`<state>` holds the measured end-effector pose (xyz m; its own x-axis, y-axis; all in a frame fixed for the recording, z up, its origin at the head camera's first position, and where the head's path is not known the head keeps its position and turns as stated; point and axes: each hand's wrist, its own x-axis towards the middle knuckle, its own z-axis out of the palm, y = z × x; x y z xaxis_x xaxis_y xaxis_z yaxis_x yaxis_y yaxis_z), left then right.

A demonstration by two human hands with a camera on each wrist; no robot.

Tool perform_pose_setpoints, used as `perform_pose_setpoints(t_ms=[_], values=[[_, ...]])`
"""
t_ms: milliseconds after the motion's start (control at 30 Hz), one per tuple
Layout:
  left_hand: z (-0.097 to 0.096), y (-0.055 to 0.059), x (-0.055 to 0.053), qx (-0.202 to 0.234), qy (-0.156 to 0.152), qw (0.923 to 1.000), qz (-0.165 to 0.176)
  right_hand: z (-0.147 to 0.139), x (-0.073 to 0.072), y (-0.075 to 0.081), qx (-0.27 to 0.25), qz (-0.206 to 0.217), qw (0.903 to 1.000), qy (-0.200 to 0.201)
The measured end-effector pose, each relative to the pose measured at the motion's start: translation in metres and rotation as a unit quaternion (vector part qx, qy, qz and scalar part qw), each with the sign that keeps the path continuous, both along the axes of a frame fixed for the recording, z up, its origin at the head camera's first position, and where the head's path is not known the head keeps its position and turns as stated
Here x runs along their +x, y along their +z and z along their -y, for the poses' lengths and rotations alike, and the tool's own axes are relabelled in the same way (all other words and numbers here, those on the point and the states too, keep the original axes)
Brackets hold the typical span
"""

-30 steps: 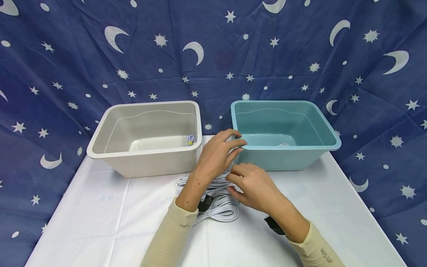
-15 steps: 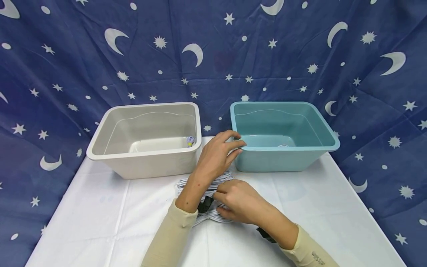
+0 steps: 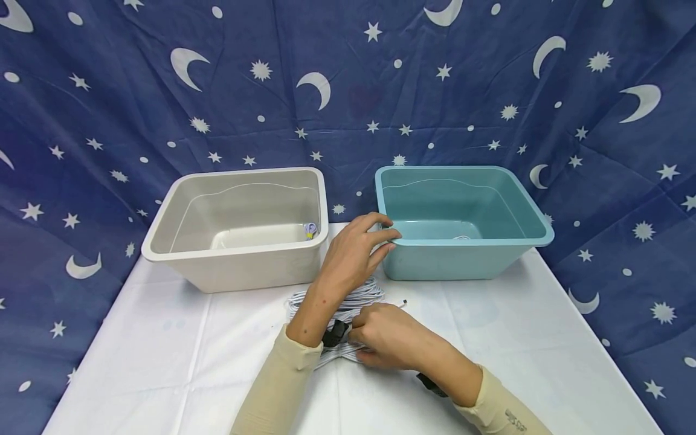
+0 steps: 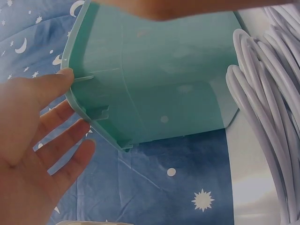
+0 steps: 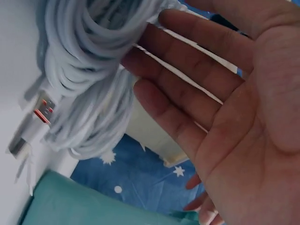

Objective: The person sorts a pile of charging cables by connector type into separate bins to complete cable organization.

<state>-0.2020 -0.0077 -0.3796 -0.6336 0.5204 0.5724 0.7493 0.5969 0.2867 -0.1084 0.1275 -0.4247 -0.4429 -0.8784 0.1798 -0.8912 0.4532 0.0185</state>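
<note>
My left hand (image 3: pixel 356 248) holds the near left corner of the teal bin (image 3: pixel 457 260), its thumb (image 4: pixel 65 77) and fingers at the rim in the left wrist view. White cable bundles (image 3: pixel 361 296) lie on the table in front of the bins. My right hand (image 3: pixel 391 338) pinches the nearer white cable bundle (image 3: pixel 344 350) around its narrow middle, mostly hiding it. Seen from the right wrist, the fingers (image 5: pixel 168 112) reach to the coiled loops (image 5: pixel 89 51). A USB plug (image 5: pixel 44 110) sticks out beside the coils.
Left of the teal bin stands a cream bin (image 3: pixel 239 266) with a small tied cable (image 3: pixel 310 230) inside. A bit of white cable (image 3: pixel 462 237) shows in the teal bin. Behind both hangs a blue cloth (image 3: pixel 348 90) with moons and stars; the white tablecloth (image 3: pixel 136 350) spreads below.
My right hand has moved down and left from beside the bundles onto the nearer one, and a cable end now shows beyond it. My left hand has stayed at the teal bin's corner.
</note>
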Motion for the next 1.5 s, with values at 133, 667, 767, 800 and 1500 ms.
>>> perform_pose_setpoints(t_ms=[133,667,767,800,1500], values=[[0.000,0.000,0.000,0.000,0.000,1.0000,0.000,0.004,0.001,-0.005,0.012,0.002,0.9999,0.012],[0.000,0.001,0.000,0.000,-0.003,1.0000,0.001,0.014,0.009,-0.015,0.055,-0.036,0.9969,-0.042],[0.000,0.001,0.000,-0.001,-0.001,1.0000,0.000,0.017,0.010,-0.016,0.057,-0.042,0.9962,-0.051],[0.000,0.001,-0.001,-0.002,-0.001,1.0000,0.000,0.018,0.010,-0.017,0.058,-0.043,0.9959,-0.055],[-0.001,0.000,0.000,0.000,0.002,1.0000,0.002,0.022,0.018,-0.022,0.076,-0.039,0.9932,-0.079]])
